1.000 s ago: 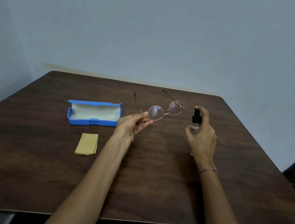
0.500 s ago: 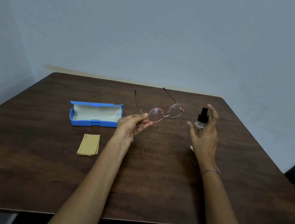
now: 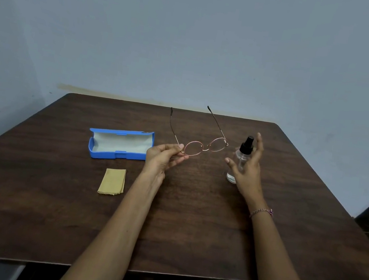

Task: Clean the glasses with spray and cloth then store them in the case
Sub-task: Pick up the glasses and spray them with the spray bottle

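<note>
Nearest us the folded yellow cloth [image 3: 112,181] lies soft on the table [image 3: 49,215], then our left hand [image 3: 164,158] pinches the light, fragile glasses [image 3: 198,145] at the hinge, our right hand [image 3: 247,170] spread loose by the slippery spray bottle [image 3: 240,160], the open case [image 3: 120,144] beyond.

A dark wood-grain tabletop [image 3: 189,235] with rounded far corners stands against a plain pale blue-grey wall [image 3: 193,34]. A yellowish stain [image 3: 79,89] marks the wall just above the tabletop's far edge. Lighting is dim and even.
</note>
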### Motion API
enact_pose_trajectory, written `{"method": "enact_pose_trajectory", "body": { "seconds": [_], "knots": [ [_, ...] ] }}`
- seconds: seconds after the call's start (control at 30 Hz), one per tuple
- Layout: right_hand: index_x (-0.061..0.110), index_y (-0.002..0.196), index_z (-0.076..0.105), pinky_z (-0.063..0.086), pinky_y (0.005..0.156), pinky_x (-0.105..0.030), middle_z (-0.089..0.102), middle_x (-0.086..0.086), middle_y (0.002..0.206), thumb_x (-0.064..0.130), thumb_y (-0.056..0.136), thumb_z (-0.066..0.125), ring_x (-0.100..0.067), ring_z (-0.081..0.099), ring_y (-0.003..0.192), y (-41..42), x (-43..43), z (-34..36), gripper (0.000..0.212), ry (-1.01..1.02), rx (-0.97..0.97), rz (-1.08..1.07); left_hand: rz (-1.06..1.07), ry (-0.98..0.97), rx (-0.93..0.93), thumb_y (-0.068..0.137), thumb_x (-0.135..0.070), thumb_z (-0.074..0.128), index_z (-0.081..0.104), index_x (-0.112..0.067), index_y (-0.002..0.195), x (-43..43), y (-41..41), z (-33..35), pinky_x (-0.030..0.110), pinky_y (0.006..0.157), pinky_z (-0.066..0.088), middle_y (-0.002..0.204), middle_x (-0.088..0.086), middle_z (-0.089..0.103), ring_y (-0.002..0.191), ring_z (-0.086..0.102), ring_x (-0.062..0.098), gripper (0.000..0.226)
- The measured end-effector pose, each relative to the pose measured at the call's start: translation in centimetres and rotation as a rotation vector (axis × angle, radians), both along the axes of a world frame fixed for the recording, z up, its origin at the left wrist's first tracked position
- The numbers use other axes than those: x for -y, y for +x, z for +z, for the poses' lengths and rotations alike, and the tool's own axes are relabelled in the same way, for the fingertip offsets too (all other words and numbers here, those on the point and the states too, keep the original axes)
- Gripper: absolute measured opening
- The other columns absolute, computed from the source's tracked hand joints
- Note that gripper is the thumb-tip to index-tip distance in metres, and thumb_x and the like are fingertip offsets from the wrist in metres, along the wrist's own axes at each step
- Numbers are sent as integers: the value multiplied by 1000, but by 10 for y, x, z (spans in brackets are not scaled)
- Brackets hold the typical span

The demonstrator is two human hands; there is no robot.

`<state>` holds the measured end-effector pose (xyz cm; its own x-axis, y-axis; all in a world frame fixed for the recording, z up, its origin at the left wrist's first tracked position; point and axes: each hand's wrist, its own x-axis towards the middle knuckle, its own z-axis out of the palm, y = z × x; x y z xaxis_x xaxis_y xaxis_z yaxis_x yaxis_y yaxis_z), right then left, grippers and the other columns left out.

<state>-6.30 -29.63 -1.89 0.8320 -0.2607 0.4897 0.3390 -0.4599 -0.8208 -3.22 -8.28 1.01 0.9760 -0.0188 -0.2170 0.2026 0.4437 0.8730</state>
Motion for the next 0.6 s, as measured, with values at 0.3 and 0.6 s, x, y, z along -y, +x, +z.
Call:
{"method": "enact_pose_trajectory", "body": {
  "seconds": [0.3, 0.6],
  "knots": [
    [25, 149, 3, 25, 104, -9, 36, 0, 136, 39, 81, 69, -16, 30, 133, -8, -2, 3, 95, 65, 139, -74, 57, 33, 119, 80, -1, 70, 63, 1, 77, -16, -7, 11, 17, 53, 56, 54, 5, 66, 52, 68, 15, 8],
    [9, 124, 48, 43, 91, -44, 44, 4, 117, 21, 93, 53, -20, 45, 109, -28, -66, 30, 33, -229, 529, -119, 171, 100, 200, 79, -1, 71, 66, 1, 79, -72, -18, 43, 19, 57, 57, 59, 8, 68, 58, 70, 18, 5]
  ]
}}
